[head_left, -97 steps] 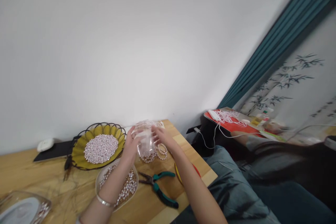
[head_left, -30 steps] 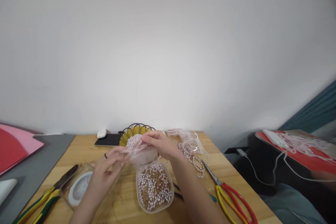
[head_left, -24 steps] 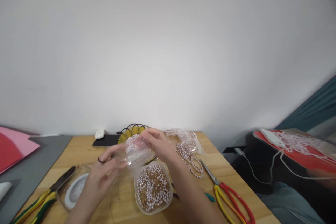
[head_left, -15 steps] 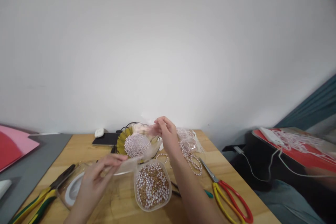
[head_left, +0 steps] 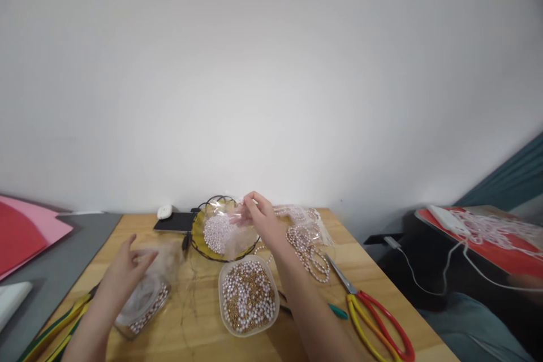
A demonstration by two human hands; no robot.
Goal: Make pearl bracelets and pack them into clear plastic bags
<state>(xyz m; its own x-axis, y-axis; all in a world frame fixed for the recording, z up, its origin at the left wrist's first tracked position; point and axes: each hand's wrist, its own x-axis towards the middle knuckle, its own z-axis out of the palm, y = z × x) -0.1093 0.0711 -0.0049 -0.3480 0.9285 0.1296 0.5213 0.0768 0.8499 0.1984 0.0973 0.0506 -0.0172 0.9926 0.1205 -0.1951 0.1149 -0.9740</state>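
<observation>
While the right hand (head_left: 263,219) pinches, fingertips drawn together, a sheet of clear film (head_left: 238,242) hangs from it, beyond the square tub (head_left: 246,332) and across the yellow basket (head_left: 198,240), partly veiling the pale beads (head_left: 217,233)! Off to the tub's left, the left hand (head_left: 121,277) has thumb and fingers parted, nothing clearly in its hold, near the clear box (head_left: 123,328); whether it touches the blurred plastic (head_left: 166,257) beside it, I cannot tell. Handling that film over the basket looks like the step in hand, and the next move seems to call for a firm pinch and gentle pull, sparing the loose beads.
</observation>
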